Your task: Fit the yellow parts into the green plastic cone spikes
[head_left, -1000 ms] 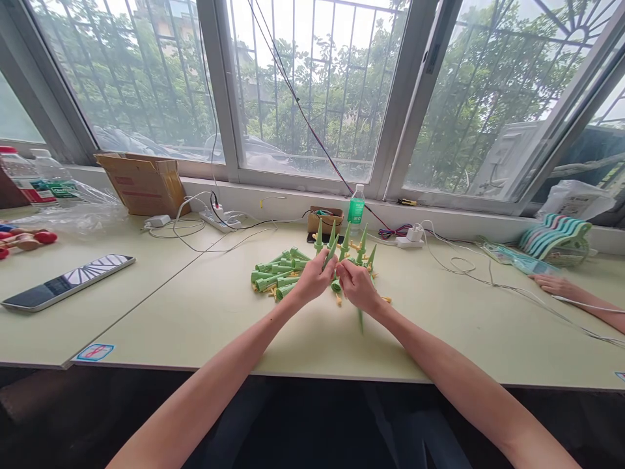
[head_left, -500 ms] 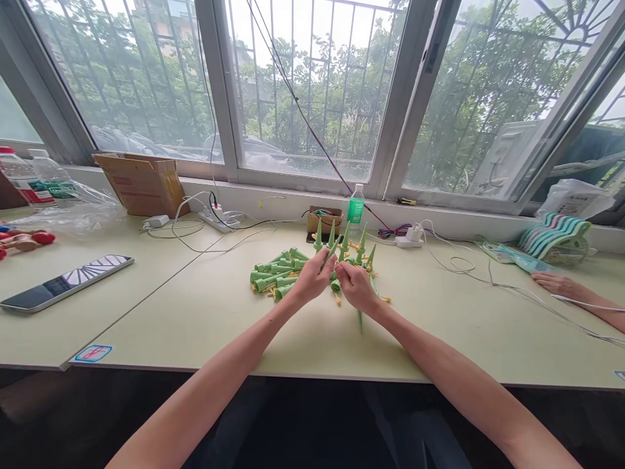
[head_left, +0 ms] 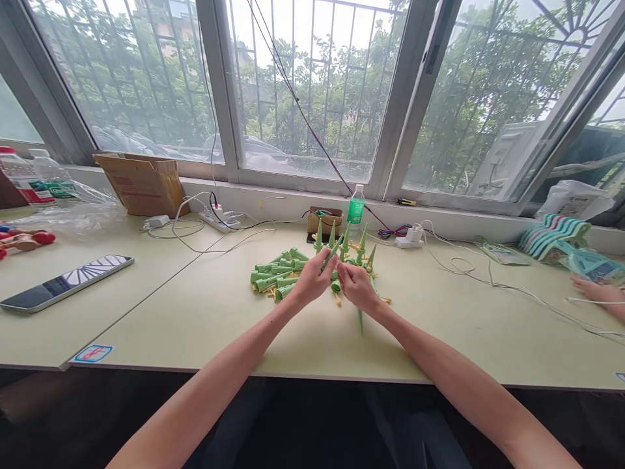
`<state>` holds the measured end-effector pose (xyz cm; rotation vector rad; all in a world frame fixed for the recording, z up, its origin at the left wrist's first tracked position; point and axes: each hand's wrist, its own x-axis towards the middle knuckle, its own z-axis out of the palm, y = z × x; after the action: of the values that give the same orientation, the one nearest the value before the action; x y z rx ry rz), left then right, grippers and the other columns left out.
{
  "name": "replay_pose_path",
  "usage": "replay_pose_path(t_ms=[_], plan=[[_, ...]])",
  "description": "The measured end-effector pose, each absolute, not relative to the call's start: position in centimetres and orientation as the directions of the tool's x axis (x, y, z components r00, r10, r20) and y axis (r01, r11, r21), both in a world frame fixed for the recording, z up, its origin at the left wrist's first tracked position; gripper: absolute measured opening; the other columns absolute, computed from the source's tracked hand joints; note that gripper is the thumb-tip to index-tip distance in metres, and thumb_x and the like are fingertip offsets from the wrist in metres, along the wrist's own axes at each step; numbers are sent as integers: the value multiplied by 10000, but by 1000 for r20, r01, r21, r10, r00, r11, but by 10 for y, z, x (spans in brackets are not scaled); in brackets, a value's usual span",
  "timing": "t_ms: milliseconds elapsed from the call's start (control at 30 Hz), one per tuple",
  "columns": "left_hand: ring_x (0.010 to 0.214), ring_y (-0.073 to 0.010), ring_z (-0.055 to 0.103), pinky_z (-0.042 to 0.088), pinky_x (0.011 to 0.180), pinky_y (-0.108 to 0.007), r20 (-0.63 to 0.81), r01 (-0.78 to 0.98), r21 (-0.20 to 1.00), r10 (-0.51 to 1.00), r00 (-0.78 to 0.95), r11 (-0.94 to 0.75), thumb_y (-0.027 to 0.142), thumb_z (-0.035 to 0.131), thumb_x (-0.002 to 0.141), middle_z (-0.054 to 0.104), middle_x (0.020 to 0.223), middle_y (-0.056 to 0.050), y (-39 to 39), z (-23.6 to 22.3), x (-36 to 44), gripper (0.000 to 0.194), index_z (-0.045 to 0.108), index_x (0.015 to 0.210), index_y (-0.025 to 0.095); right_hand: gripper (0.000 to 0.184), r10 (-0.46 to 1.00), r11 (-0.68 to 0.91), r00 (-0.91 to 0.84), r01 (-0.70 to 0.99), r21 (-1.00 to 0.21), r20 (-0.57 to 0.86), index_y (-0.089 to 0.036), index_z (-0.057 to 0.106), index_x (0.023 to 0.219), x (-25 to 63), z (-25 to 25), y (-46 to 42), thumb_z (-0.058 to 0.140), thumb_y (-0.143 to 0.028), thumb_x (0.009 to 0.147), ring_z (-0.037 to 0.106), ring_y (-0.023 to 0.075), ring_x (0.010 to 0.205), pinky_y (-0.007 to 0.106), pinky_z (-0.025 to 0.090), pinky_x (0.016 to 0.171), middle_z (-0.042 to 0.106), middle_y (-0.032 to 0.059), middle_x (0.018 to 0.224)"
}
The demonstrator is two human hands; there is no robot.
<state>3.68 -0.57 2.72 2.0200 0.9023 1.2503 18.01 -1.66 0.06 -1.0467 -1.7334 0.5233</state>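
Note:
My left hand (head_left: 312,281) is closed around a green cone-shaped spike (head_left: 332,250) that points up and right. My right hand (head_left: 358,286) is closed in a pinch right beside it, on a small piece that I cannot make out. A long green spike (head_left: 361,320) points toward me under my right wrist. A pile of green spikes (head_left: 273,273) lies flat to the left of my hands. Several spikes (head_left: 347,240) stand upright behind them. Small yellow pieces (head_left: 385,299) are scattered around.
A green bottle (head_left: 356,207) and small brown box (head_left: 325,220) stand behind the spikes. A cardboard box (head_left: 142,183), power strip (head_left: 219,220) and cables lie back left. A phone (head_left: 67,281) lies at left. Another person's hand (head_left: 596,293) holds a clear packet at far right.
My hands have stayed almost still at the spike. The other person's hand at the right drew back toward the edge and lifted a clear packet off the table.

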Motion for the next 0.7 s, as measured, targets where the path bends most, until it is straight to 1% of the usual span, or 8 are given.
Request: replay_pose_path(t_ms=[167, 333, 500, 567, 700], plan=[[481, -85, 391, 337, 495, -211, 487, 230, 794, 815, 315, -563, 474, 397, 937, 437, 557, 52, -7, 29, 37, 320, 506, 839, 189, 477, 830, 541, -138, 435, -720, 540, -200, 453, 666, 182, 1, -19, 323, -548, 964, 399, 97, 410, 227, 317, 454, 442, -37, 478], [461, -80, 404, 331, 463, -204, 458, 179, 832, 833, 312, -525, 490, 414, 929, 430, 541, 55, -4, 26, 38, 330, 521, 866, 185, 412, 814, 554, -127, 462, -692, 567, -205, 457, 744, 183, 2, -21, 349, -537, 961, 383, 94, 410, 221, 315, 459, 442, -52, 499], [410, -81, 392, 309, 398, -205, 428, 92, 875, 849, 311, -475, 512, 430, 917, 410, 517, 60, -1, 24, 38, 338, 532, 899, 190, 355, 791, 587, -161, 471, -659, 590, -202, 497, 819, 183, 3, -21, 394, -515, 950, 392, 100, 460, 220, 314, 473, 471, -40, 569], [399, -80, 389, 306, 385, -206, 426, 71, 881, 849, 313, -468, 513, 443, 911, 409, 515, 61, -1, 24, 38, 334, 534, 897, 192, 336, 788, 591, -168, 476, -651, 593, -202, 502, 828, 183, 3, -21, 403, -500, 949, 388, 101, 468, 220, 314, 476, 471, -39, 577], [392, -76, 389, 308, 387, -209, 430, 63, 879, 843, 323, -472, 516, 450, 907, 418, 522, 59, -1, 24, 38, 337, 528, 871, 190, 329, 779, 596, -170, 503, -626, 604, -205, 494, 783, 183, 2, -20, 401, -472, 950, 367, 104, 471, 223, 325, 488, 466, -38, 563]])
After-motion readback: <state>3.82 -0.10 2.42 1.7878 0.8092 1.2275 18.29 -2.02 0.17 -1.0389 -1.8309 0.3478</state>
